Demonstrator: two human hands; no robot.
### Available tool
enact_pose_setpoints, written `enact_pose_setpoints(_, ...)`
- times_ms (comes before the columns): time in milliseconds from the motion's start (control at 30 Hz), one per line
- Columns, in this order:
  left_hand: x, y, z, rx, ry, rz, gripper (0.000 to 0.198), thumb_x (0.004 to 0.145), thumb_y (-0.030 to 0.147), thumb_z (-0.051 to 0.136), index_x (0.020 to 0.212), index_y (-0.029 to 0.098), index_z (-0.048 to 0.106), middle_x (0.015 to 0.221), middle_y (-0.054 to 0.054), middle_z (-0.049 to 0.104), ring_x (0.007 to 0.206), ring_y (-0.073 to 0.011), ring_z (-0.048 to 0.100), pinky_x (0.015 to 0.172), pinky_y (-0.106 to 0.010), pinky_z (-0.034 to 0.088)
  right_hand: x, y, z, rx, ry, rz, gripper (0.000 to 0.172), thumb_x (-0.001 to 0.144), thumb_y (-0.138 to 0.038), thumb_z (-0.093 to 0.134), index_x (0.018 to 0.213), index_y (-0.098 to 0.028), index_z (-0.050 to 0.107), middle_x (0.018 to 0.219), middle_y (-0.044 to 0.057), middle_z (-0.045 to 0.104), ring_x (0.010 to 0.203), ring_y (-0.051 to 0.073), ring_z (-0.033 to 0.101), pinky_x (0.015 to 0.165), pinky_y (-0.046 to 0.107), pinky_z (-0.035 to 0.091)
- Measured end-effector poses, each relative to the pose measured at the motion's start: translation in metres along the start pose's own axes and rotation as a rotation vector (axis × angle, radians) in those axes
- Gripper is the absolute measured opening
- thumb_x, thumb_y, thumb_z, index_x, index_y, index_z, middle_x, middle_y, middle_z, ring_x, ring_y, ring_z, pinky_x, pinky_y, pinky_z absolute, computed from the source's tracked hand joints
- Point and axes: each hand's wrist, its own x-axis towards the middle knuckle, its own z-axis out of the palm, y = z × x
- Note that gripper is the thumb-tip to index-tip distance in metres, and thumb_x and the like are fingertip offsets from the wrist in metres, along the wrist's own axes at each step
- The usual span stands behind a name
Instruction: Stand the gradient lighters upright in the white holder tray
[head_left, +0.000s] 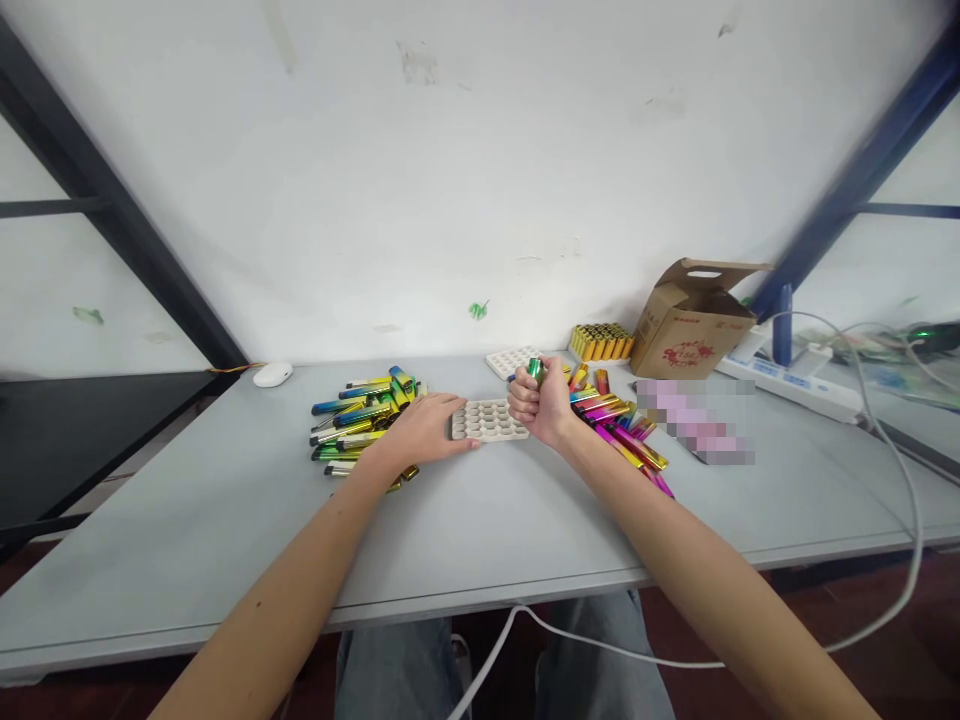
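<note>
Green-gold lighter [535,371] upright in fisted right hand [541,405] | socket tray [487,420] touching at its 9 o'clock, nearer than the piles | left hand [425,430] flat, fingers spread, pinning tray edge, holds nothing | lighter pile [360,420] at tray's 9 | grey counter [225,520]

Right hand [541,402] fist closed around green lighter [535,371]; only its top end shows, body hidden in the fingers. Left hand [424,428] lies flat over the near edge of the green-yellow lighter pile [360,420], covering several, and touches the left end of the white slotted tray [489,420]. Second tray [510,360] partly hidden behind the right fist. Flat object [697,420] right of the pink lighter pile [622,430] is blurred out; unidentifiable. Cardboard box [694,325] print too small to read. Both forearms cut off by bottom edge
</note>
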Motion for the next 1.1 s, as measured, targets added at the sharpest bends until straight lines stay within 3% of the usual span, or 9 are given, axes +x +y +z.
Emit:
enact_pose_setpoints(300,0.001,-0.001,0.002,0.027,-0.006,-0.011,0.066,0.081,0.069,0.054,0.121,0.018,0.063,0.128,-0.014,0.063,0.119,-0.0336,0.058,0.100,-0.043,0.044,0.000,0.009,0.007,-0.085,0.036,-0.040,0.035,0.088,-0.038,0.028,0.056,-0.024,0.026,0.042,-0.010,0.016,0.036,0.007,0.006,0.031,0.018,0.010)
enact_pose_setpoints(500,0.000,0.001,0.000,0.041,-0.022,-0.024,0.066,0.082,0.068,0.054,0.124,0.018,0.061,0.131,-0.014,0.062,0.121,-0.0324,0.057,0.100,-0.042,0.044,-0.001,0.012,0.005,-0.117,-0.019,-0.028,0.034,0.088,-0.036,0.026,0.056,-0.023,0.027,0.041,-0.010,0.016,0.037,0.007,0.006,0.033,0.019,0.010)
enact_pose_setpoints(833,0.000,-0.001,0.002,0.037,-0.026,-0.029,0.066,0.082,0.067,0.054,0.126,0.018,0.060,0.133,-0.014,0.059,0.121,-0.0320,0.056,0.102,-0.042,0.043,0.003,0.017,-0.002,-0.168,-0.065,-0.052,0.039,0.089,-0.044,0.027,0.057,-0.022,0.030,0.044,-0.009,0.017,0.039,0.007,0.009,0.036,0.019,0.012)
enact_pose_setpoints(1000,-0.001,-0.002,0.003,0.040,-0.031,-0.071,0.075,0.081,0.068,0.054,0.134,0.016,0.054,0.142,-0.015,0.050,0.124,-0.0335,0.054,0.105,-0.044,0.042,-0.001,0.013,-0.002,-0.053,-0.153,-0.083,0.044,0.089,-0.057,0.030,0.070,-0.021,0.048,0.049,-0.006,0.035,0.039,0.009,0.026,0.038,0.019,0.025)
enact_pose_setpoints(1100,0.000,-0.001,0.003,0.030,-0.035,-0.069,0.075,0.081,0.068,0.055,0.134,0.015,0.054,0.140,-0.015,0.052,0.124,-0.0333,0.053,0.106,-0.045,0.042,-0.003,0.008,-0.001,0.050,-0.170,-0.038,0.032,0.088,-0.048,0.041,0.086,-0.020,0.056,0.059,-0.002,0.051,0.047,0.010,0.043,0.042,0.020,0.033)
